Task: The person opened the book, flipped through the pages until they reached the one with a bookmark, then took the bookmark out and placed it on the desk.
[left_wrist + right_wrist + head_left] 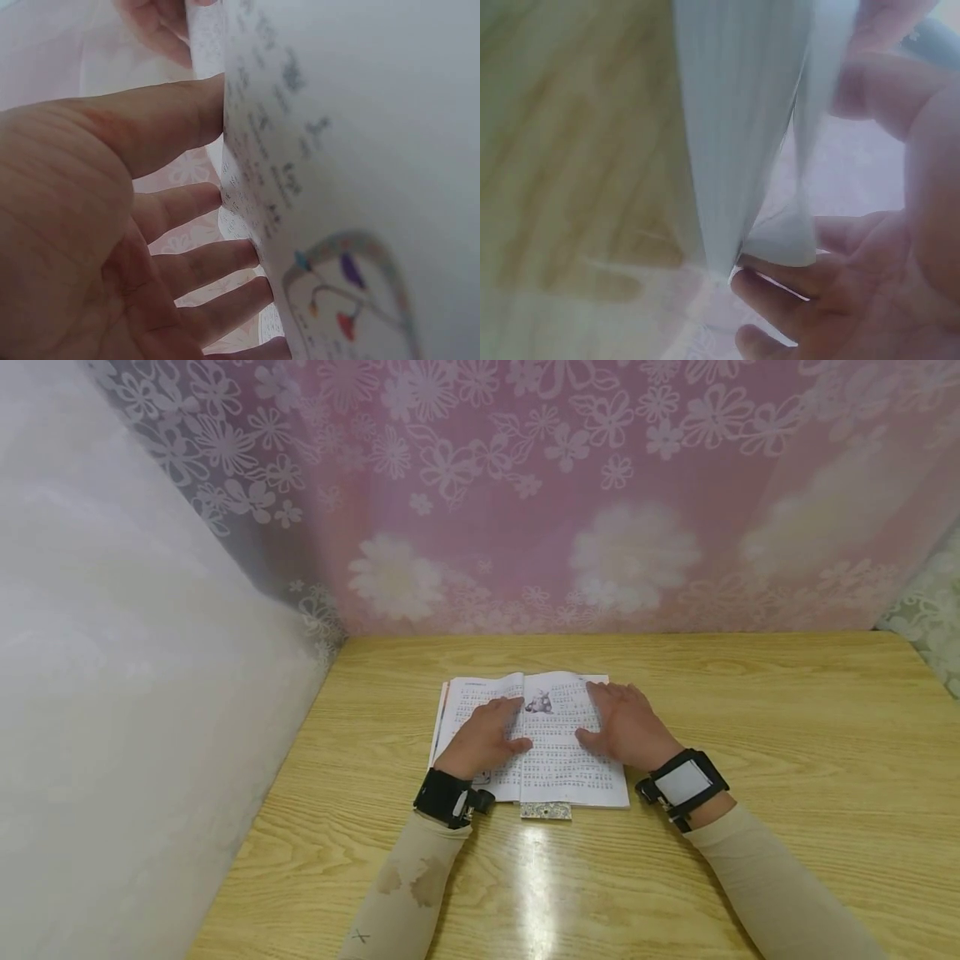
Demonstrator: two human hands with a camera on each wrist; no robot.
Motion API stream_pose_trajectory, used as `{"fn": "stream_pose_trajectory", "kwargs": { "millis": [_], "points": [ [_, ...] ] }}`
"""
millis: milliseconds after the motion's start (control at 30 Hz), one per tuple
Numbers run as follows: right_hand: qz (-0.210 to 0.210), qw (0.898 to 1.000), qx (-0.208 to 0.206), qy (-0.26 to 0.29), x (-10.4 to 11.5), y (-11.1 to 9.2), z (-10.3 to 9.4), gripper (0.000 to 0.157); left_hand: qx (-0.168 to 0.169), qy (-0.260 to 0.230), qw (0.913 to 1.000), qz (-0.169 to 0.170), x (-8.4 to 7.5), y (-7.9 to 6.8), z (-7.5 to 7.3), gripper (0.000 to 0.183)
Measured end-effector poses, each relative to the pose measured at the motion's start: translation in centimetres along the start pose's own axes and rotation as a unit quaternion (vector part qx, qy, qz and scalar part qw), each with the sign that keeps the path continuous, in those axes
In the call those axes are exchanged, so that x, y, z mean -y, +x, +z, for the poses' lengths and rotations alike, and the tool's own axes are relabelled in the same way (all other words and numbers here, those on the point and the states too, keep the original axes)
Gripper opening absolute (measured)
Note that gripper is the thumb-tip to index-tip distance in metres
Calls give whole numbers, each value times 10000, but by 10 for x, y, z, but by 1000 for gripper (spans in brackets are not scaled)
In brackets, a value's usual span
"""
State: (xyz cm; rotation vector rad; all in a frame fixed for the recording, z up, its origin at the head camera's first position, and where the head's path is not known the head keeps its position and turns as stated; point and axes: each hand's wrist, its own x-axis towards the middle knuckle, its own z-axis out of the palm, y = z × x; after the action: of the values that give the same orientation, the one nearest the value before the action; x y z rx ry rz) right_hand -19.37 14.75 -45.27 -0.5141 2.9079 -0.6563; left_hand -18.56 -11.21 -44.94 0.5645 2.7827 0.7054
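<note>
An open book (558, 768) with printed text lies on the table, and a small animal picture (538, 702) is printed on its right page. My left hand (480, 742) rests on the left page, its fingers fairly straight and thumb near the centre fold. In the left wrist view those fingertips touch the paper beside a coloured drawing (349, 292). Over the right page's outer edge lies my right hand (633, 727), fingers extended. The right wrist view shows a loose, curled page (784, 244) standing off the page stack (739, 112), with right fingers (772, 300) at its edge.
A patterned strip (546, 812) sticks out below the book's lower edge. The wood-grain table (787, 760) meets a pink flowered covering (525, 527) at the back and a pale wall (135, 693) on the left. Both wrists wear black camera straps (442, 797).
</note>
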Motion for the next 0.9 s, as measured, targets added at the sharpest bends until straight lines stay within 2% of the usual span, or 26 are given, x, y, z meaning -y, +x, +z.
{"fn": "stream_pose_trajectory", "kwargs": {
  "millis": [167, 300, 433, 567, 633, 733, 900],
  "points": [
    [-25, 9990, -84, 442, -2, 0, -1, 81, 28, 50, 10000, 24, 0, 1, 1, 73],
    [-91, 9941, 16, 1082, -1, -1, -4, 74, -22, 127, 9999, 49, 1, 2, 1, 72],
    [-138, 9834, 141, 1802, 1, -2, -7, 68, -321, 284, 9990, 126, -2, 3, 0, 64],
    [-313, 9667, 109, 2536, 4, -2, -8, 62, -797, 350, 9957, 308, -10, 5, 1, 57],
    [-504, 9579, 88, 2825, 5, -1, -8, 62, -991, 172, 9941, 396, -16, 5, 2, 55],
    [-827, 9480, 18, 3074, 8, -1, -8, 64, -1069, -382, 9924, 472, -25, 5, 2, 55],
    [-1331, 9349, 31, 3289, 11, -4, -9, 80, -871, -1238, 9870, 543, -35, 2, 5, 74]
  ]
}}
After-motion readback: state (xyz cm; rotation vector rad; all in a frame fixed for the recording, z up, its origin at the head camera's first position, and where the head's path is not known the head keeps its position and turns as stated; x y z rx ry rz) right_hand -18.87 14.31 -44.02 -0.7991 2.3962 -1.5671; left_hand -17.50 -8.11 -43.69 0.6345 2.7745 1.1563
